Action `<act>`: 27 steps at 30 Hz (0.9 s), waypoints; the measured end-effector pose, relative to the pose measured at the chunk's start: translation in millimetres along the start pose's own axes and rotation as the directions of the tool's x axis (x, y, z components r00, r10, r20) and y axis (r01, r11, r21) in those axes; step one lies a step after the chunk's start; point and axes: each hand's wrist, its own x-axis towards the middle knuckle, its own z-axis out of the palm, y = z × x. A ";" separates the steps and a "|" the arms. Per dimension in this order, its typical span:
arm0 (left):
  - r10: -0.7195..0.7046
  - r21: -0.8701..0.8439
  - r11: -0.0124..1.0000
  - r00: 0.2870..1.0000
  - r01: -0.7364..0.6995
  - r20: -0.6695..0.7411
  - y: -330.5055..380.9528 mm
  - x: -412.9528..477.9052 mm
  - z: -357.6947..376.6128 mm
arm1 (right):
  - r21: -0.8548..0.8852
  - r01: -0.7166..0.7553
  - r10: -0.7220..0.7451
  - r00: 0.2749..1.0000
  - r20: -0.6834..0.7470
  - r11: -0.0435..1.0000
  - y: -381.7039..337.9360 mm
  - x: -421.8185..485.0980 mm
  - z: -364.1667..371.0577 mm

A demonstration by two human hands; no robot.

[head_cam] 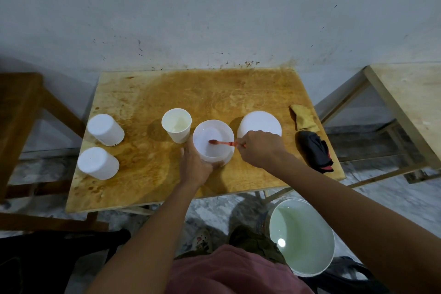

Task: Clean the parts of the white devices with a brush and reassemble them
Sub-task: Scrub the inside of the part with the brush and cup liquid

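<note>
A white tub is gripped at its near side by the left hand. A red brush is pinched in the right hand, its head inside the tub. A cup stands just beyond the left hand, a white dome just beyond the right.

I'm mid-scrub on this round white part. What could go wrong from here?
The open white cup stands right beside the left hand that grips the round white part; a hard scrub might tip it. The right hand, holding the red brush, works close to the overturned white part and may shove it. The dark cloth lies at the edge of the table and might slip off.
</note>
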 end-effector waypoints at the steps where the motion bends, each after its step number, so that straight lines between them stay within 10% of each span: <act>1: -0.001 0.002 1.000 1.000 0.001 0.000 0.4 -0.2 -0.3 | -0.030 -0.004 0.003 1.000 -0.022 1.000 -1.2 0.9 1.9; 27: 0.016 -0.013 1.000 1.000 -0.016 -0.002 -0.3 0.6 1.0 | 0.163 -0.064 0.062 0.998 0.018 0.985 0.2 -2.3 8.5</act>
